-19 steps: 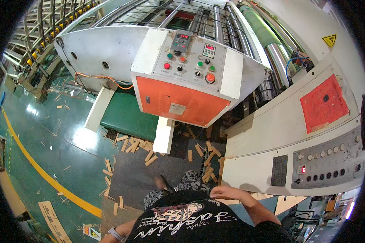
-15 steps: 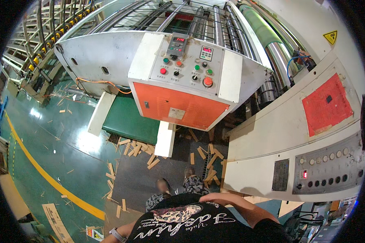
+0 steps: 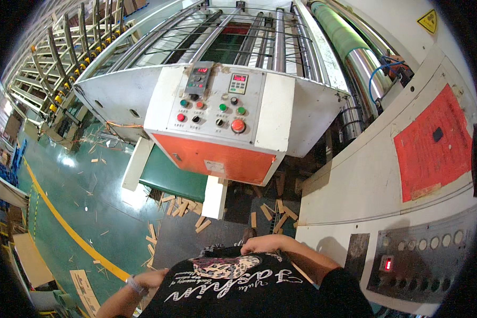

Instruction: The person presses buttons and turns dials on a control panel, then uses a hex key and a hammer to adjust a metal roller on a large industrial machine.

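Control console, orange front, sits mid-view ahead of the person, attached to the side of a roller machine. From the left: pale slatted rack at the far edge, yellow floor line curving over green floor, flat cardboard sheet near the lower edge. Left hand, pale band on the wrist, now shows more than it did a moment ago; it's low beside the black T-shirt, and can't tell if its fingers are wide, narrow or holding anything. Green box under the console, loose tan strips littering the dark mat. Right hand has come in from the right side to the shirt front; fingers look curled, tips hidden, can't tell if they hold anything. View has swung right, so the console sits further left in it and the off-white cabinet with its red sheet and gray switch panel fills more of the right. My read: both hands are well apart from the red mushroom button and the other controls, so nothing's being operated right now.
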A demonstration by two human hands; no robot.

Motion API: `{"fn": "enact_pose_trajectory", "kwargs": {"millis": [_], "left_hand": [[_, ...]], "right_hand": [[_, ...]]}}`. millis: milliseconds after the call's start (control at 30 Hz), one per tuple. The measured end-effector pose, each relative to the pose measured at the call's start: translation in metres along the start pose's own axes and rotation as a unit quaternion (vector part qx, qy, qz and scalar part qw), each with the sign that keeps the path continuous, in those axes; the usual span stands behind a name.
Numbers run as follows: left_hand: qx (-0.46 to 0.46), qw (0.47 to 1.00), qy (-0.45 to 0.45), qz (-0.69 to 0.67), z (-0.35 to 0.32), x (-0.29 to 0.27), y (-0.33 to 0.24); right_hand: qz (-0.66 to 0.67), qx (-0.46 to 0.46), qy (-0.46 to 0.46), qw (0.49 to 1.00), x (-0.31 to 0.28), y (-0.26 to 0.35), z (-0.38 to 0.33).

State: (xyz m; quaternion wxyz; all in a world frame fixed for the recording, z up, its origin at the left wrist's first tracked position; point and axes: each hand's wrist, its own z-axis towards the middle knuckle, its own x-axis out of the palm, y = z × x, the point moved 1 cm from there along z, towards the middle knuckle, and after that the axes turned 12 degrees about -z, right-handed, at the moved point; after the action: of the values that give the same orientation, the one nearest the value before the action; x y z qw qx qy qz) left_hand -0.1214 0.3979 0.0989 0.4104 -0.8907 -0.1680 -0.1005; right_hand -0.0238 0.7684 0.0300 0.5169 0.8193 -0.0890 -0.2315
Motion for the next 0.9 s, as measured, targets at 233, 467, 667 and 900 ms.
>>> {"fn": "enact_pose_trajectory", "kwargs": {"millis": [233,467,667,900], "left_hand": [[0.106,0.984,-0.135,0.04,0.154,-0.042,-0.139],[0.383,0.814,-0.275,0.34,0.234,-0.098,-0.282],[0.359,0.883,-0.188,0.237,0.274,-0.112,-0.301],[0.34,0.908,-0.067,0.237,0.269,-0.105,-0.273]], "right_hand": [[0.104,0.114,-0.181,0.971,0.002,-0.02,-0.08],[0.309,0.312,-0.447,0.779,0.028,-0.063,-0.078],[0.272,0.349,-0.632,0.636,0.102,-0.105,-0.025],[0.492,0.103,-0.492,0.711,0.185,-0.158,0.007]]}}
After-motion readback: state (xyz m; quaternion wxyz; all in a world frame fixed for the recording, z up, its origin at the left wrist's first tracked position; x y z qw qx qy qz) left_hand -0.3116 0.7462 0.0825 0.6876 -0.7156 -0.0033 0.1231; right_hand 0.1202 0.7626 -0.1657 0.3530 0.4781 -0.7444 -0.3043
